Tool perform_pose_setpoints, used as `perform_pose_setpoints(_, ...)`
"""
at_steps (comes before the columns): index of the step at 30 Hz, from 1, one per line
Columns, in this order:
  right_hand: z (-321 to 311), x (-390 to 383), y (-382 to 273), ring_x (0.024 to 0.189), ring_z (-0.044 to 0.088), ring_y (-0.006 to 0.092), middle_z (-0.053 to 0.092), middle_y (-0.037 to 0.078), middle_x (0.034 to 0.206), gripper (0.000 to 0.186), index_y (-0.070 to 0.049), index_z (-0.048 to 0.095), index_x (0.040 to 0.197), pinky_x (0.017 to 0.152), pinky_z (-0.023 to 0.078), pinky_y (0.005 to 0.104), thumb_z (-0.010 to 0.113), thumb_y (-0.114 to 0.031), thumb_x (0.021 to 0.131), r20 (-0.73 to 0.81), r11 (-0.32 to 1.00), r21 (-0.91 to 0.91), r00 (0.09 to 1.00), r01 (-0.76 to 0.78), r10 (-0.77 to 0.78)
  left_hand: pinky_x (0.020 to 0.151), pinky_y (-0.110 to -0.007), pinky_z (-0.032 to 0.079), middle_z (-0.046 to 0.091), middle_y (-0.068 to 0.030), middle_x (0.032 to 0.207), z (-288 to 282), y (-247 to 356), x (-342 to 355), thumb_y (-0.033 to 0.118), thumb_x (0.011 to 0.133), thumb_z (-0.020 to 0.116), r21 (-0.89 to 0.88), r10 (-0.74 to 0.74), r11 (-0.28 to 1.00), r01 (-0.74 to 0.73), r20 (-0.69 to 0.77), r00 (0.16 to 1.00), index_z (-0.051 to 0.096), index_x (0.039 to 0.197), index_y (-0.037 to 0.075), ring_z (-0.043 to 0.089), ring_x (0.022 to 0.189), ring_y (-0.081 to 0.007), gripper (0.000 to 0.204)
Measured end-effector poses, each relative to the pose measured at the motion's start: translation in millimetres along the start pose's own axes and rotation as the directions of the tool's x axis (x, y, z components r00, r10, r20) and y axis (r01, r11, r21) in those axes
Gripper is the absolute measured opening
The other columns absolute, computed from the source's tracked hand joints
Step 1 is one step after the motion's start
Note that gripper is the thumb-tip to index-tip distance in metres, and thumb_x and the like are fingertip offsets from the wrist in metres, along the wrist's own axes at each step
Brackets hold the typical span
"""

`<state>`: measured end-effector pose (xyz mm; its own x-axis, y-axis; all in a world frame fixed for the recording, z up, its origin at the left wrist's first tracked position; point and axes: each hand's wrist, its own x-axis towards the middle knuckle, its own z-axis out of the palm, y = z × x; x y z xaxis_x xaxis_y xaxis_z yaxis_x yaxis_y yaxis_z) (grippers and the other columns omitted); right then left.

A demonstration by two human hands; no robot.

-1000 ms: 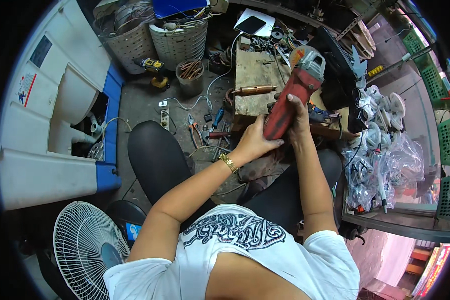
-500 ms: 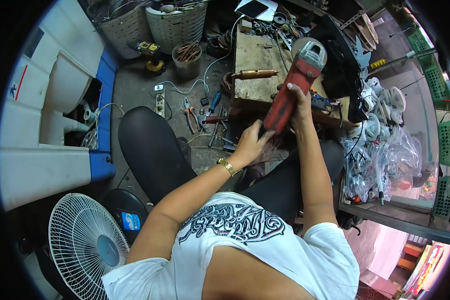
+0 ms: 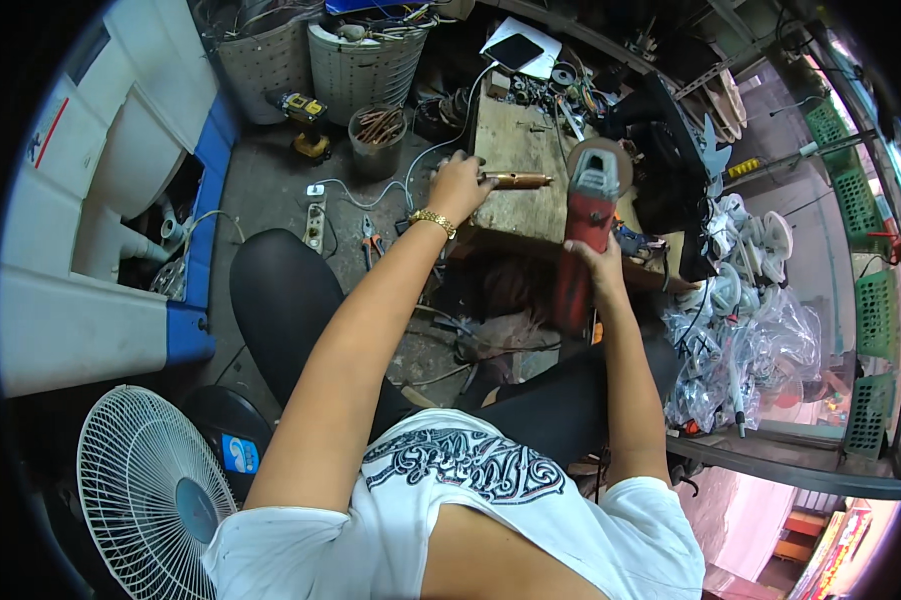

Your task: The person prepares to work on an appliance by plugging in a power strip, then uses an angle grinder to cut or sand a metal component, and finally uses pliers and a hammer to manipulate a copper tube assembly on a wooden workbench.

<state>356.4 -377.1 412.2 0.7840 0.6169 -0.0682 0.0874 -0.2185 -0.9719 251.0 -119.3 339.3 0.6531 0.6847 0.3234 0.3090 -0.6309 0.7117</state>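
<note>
A red angle grinder (image 3: 586, 225) with a grey metal head and a round disc (image 3: 616, 165) is gripped by my right hand (image 3: 601, 265) around its body, just past the near edge of the wooden block. My left hand (image 3: 459, 188) reaches to the block's left edge, fingers closed on the end of a copper-coloured rod (image 3: 521, 181). The rest of the rod lies across the top of the wooden block (image 3: 511, 130), pointing right towards the grinder's disc. The fingertips of my left hand are partly hidden.
A phone (image 3: 514, 50) and small metal parts lie at the block's far end. On the floor stand a yellow drill (image 3: 306, 125), a bucket of copper pieces (image 3: 378, 140), a power strip (image 3: 315, 225) and pliers (image 3: 373, 243). A white fan (image 3: 151, 495) stands lower left; bagged white parts (image 3: 741, 330) are right.
My left hand has let go of the grinder's rear end and moved up-left to take hold of the copper rod. My right hand has turned the grinder more upright and lowered it slightly.
</note>
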Motion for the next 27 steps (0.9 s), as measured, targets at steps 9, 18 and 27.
perform_pose_setpoints(9,-2.7,-7.7,21.6,0.094,0.066,0.0161,0.07,0.006,0.105,0.053,-0.003,0.059,0.122,0.087,0.054,0.0333,0.083,-0.009,0.075,0.125,0.956,-0.274,0.99,0.103,-0.07,0.083,-0.046,0.053,0.065,-0.0179,0.099,27.8,-14.7,-18.1,0.007,0.076,0.081,-0.214,0.065,0.974,-0.075,-0.056,0.996,0.07,0.103,0.004,0.065,0.095,-0.0377,0.03)
perform_pose_setpoints(18,14.9,-12.0,18.8,0.098,0.067,0.0217,0.071,0.012,0.11,0.066,0.001,0.061,0.124,0.092,0.052,0.0367,0.09,-0.018,0.067,0.125,0.94,-0.337,0.992,0.045,-0.003,0.076,-0.041,0.055,0.069,-0.0169,0.094,22.7,-28.8,-23.1,0.007,0.079,0.078,-0.283,0.035,0.957,-0.054,-0.073,0.997,0.071,0.101,0.001,0.068,0.084,-0.0314,0.024)
perform_pose_setpoints(27,13.0,-17.4,36.3,0.099,0.069,0.0206,0.072,0.014,0.112,0.062,0.003,0.06,0.122,0.092,0.053,0.0363,0.089,-0.013,0.069,0.091,0.914,-0.404,0.996,0.031,0.007,0.09,-0.049,0.051,0.065,-0.0134,0.105,13.6,0.6,-34.6,0.025,0.076,0.084,-0.17,0.01,0.985,-0.006,0.024,1.0,0.073,0.103,0.008,0.064,0.106,-0.0348,0.034)
